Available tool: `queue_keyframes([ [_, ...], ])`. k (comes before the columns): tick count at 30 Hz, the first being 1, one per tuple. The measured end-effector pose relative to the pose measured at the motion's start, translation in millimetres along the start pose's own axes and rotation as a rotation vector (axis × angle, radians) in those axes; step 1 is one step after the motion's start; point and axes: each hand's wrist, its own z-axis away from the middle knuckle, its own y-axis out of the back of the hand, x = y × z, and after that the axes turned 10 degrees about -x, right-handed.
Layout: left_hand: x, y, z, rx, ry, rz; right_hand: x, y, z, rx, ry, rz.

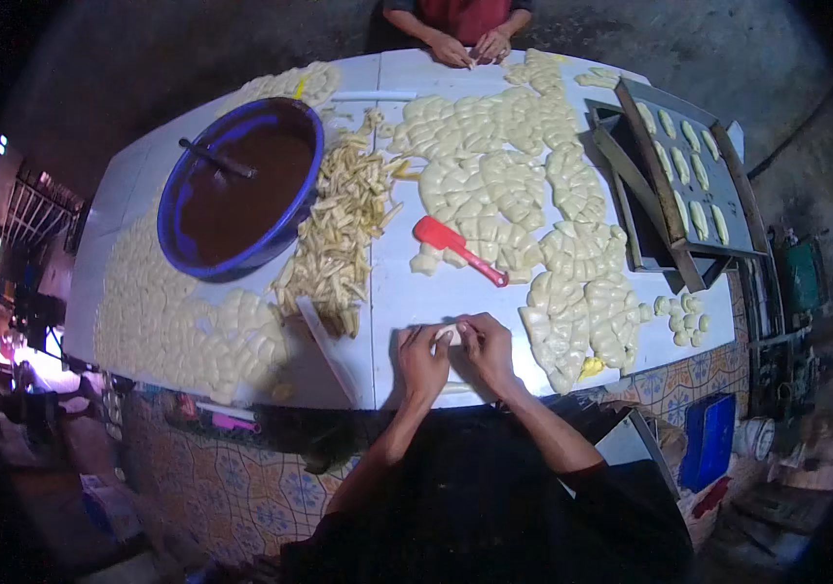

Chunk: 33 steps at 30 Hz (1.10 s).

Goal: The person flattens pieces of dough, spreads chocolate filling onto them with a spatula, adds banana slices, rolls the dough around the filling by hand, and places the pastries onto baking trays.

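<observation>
At the near edge of the table, my left hand and my right hand meet, fingers closed around a small pale piece of dough. Thumbs and fingertips of both hands press on it, hiding part of it. Just beyond them lies a red spatula, its head resting by the dough. Flattened dough pieces spread in joined patches from there to the far side. To the left is a heap of yellowish cut strips, which look like banana.
A blue basin of brown filling, with a dark-handled utensil in it, stands left. More dough pieces surround it. At right, stacked metal trays carry shaped dough rolls. Across the table, another person's hands work.
</observation>
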Motion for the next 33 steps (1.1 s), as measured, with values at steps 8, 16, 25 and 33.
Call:
queue_keyframes([
  [8,28,50,7,0.092,-0.216,-0.208,3,-2,18,-0.132,0.283,0.651],
  [16,34,34,28,-0.341,-0.328,-0.851,23,-1,14,-0.224,0.473,1.078],
  [25,34,44,23,-0.084,-0.157,-0.569,17,-1,23,-0.152,0.254,1.005],
  [33,-60,120,85,0.49,0.529,-0.483,7,16,28,-0.229,0.257,0.636],
])
